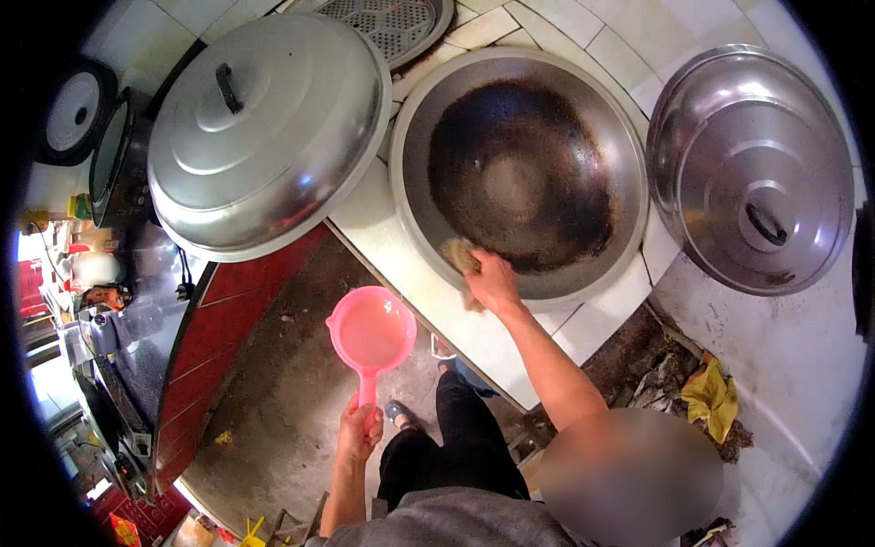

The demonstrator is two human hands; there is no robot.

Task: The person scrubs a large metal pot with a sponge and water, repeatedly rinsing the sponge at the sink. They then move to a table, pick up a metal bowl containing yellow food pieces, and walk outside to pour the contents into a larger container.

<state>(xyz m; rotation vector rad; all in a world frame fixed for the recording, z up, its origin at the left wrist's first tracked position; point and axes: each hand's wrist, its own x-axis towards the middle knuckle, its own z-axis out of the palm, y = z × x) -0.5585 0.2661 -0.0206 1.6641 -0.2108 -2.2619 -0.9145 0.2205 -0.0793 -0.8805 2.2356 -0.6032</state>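
My left hand [358, 427] is closed round the handle of a pink plastic water dipper [332, 321], which is held over the floor with cloudy liquid in its bowl. My right hand [495, 281] grips a tan-brown scrubber [460, 256], possibly a loofah or a rag, against the near-left rim of a large wok [629, 173]. The wok is set into a white-tiled stove top [519, 365]. Dark, burnt-looking residue coats much of its inside, around a paler patch at the bottom.
A big domed metal lid [292, 137] lies left of the wok, and another lid [720, 173] to its right. Behind is a perforated metal tray [387, 23]. A black-topped counter [150, 310] with red-tiled side holds appliances. A yellow bag [711, 398] lies among debris at right.
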